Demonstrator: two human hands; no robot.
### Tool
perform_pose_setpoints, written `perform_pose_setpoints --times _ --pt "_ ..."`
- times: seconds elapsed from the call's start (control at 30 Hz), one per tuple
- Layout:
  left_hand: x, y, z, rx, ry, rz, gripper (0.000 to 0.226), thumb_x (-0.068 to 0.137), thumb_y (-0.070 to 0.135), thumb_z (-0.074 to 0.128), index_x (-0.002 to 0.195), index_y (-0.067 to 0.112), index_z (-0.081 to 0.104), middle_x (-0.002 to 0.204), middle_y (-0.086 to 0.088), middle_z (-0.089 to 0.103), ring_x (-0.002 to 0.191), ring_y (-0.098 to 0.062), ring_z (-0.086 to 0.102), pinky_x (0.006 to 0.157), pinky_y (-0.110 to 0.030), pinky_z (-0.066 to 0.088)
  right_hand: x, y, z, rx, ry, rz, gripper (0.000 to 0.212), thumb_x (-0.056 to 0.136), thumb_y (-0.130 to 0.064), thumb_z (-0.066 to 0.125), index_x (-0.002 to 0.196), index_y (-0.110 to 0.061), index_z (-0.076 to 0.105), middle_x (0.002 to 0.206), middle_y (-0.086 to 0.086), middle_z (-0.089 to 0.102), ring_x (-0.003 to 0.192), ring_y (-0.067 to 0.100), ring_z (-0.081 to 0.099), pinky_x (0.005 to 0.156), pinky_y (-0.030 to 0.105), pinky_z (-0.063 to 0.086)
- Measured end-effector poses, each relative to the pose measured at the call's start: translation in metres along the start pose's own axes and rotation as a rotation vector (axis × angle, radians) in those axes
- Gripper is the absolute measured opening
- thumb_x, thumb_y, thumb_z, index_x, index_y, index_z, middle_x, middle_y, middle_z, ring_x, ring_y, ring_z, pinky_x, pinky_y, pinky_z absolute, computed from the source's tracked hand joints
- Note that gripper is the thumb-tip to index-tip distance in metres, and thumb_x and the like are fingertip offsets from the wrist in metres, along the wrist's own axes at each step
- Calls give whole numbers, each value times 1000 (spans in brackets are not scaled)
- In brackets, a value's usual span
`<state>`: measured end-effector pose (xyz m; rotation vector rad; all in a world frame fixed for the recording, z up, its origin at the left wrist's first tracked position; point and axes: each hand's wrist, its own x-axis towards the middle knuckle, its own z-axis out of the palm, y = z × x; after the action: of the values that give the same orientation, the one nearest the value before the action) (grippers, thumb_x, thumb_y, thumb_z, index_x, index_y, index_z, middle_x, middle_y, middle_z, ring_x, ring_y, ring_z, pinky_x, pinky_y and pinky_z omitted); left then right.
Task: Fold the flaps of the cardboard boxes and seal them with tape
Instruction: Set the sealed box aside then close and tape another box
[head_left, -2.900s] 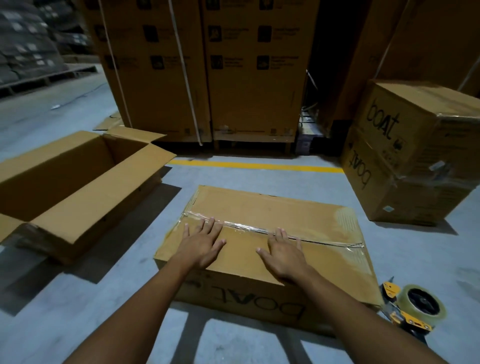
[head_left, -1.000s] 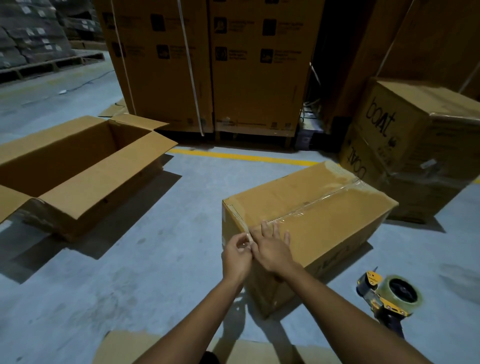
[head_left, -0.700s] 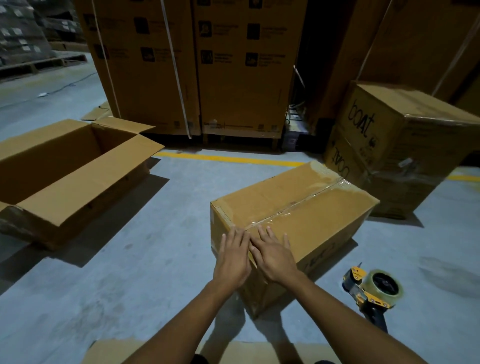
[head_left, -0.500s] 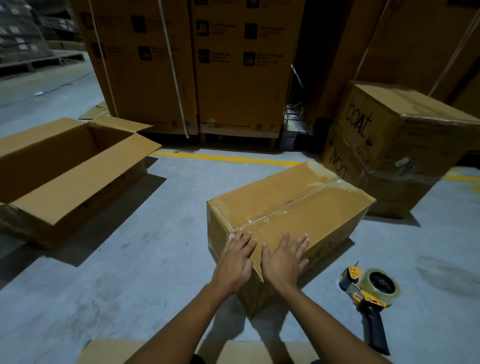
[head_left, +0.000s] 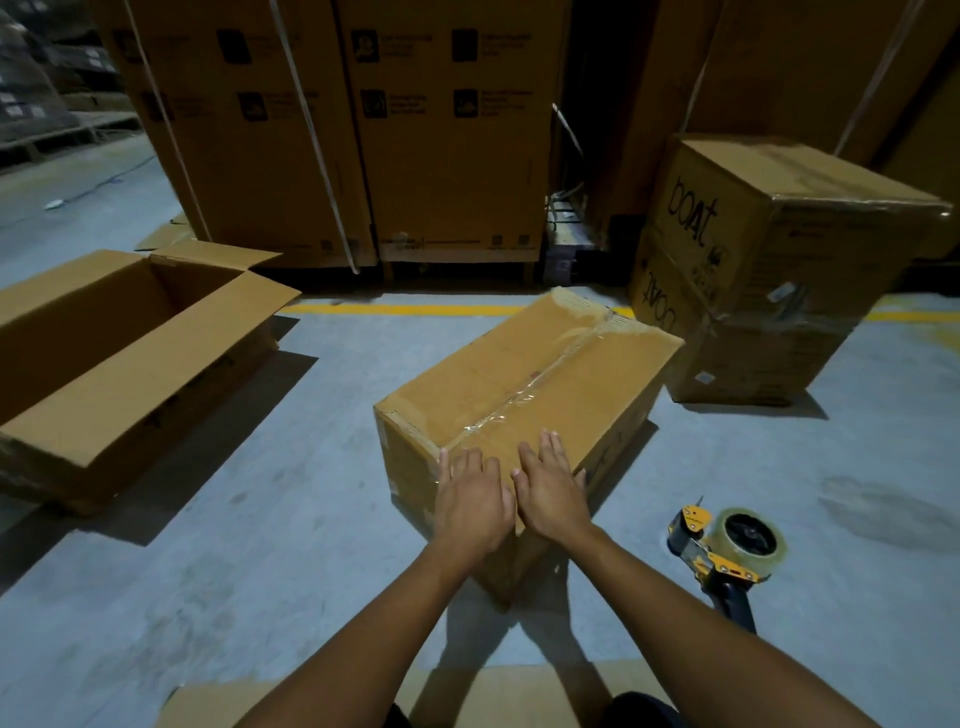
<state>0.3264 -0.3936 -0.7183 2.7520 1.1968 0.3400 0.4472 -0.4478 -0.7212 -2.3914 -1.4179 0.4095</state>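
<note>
A closed cardboard box (head_left: 519, 379) stands on the floor, turned corner-on to me, with clear tape along its top seam. My left hand (head_left: 470, 501) lies flat over the box's near corner, fingers spread onto the end face. Beside it, my right hand (head_left: 550, 491) presses flat on the top near the taped seam's end. Neither hand holds anything. A yellow tape dispenser (head_left: 727, 551) with a roll of clear tape lies on the floor to the right of the box.
An open box (head_left: 130, 364) with raised flaps sits at the left. Two stacked taped boxes (head_left: 769, 270) marked "boat" stand at the right. Tall strapped cartons (head_left: 363, 130) fill the back behind a yellow floor line (head_left: 405, 310). Flat cardboard (head_left: 498, 696) lies under me.
The box has been turned from lengthwise to corner-on. My hands went from the top seam to the near end, pinched the tape end there, and now press flat over the corner.
</note>
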Motion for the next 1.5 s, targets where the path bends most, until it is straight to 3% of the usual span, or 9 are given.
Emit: perform_pose_setpoints --times 0.13,0.3,0.47,0.6,0.8,1.0,1.2,1.33,1.5 --pt "22 29 5 -64 -127 224 45 103 32 33 142 12 44 151 -14 40 141 -28 35 121 -41 20 -23 31 2 122 186 -52 50 106 -32 27 150 -16 45 167 9 22 156 23 8 124 47 20" --pt "61 67 15 62 -291 404 66 102 39 42 156 10 20 165 -14 12 152 -29 12 123 -45 15 -53 109 5 179 333 228 37 100 -19 48 134 -10 61 150 13 48 142 31 35 114 41 34" --pt "82 83 31 117 -276 388 80 99 42 48 159 12 5 167 -11 0 153 -28 3 122 -48 9 -72 198 3 171 193 654 12 82 -17 52 88 -10 59 110 22 62 113 42 56 75 40 40" --pt "84 80 47 135 -184 384 80 99 44 48 159 15 3 167 -10 2 153 -29 5 123 -50 12 -83 238 7 161 99 989 38 91 -29 63 123 -10 57 131 17 46 125 39 44 96 46 44" --pt "85 75 56 129 -139 366 78 99 41 48 159 18 4 167 -8 3 154 -26 4 123 -48 11 -83 279 30 469 188 1147 69 79 -34 81 128 -2 44 127 21 53 117 40 58 90 47 50" --pt "85 76 56 99 -106 368 73 101 39 46 160 19 8 167 -7 6 153 -25 7 122 -47 12 -81 299 39 1037 17 1029 25 74 -13 76 83 8 64 65 23 65 57 35 62 61 46 56" --pt "82 79 47 -93 -78 305 57 104 43 38 155 18 30 163 -6 24 151 -23 20 123 -45 16 -90 245 -3 1045 223 799 11 84 -3 70 79 4 63 59 18 63 48 25 60 53 34 52" --pt "79 71 32 -322 -39 158 50 101 46 31 122 13 62 132 -10 59 126 -29 52 109 -45 38 -84 191 -37 1037 235 605 8 87 -1 67 85 3 60 62 17 65 50 26 61 51 36 53" --pt "76 22 14 -206 -72 188 38 103 36 31 115 15 60 125 -7 56 118 -26 49 104 -43 37 -60 105 -62 852 237 440 19 76 -23 74 75 -7 64 68 10 69 65 28 68 62 45 55"
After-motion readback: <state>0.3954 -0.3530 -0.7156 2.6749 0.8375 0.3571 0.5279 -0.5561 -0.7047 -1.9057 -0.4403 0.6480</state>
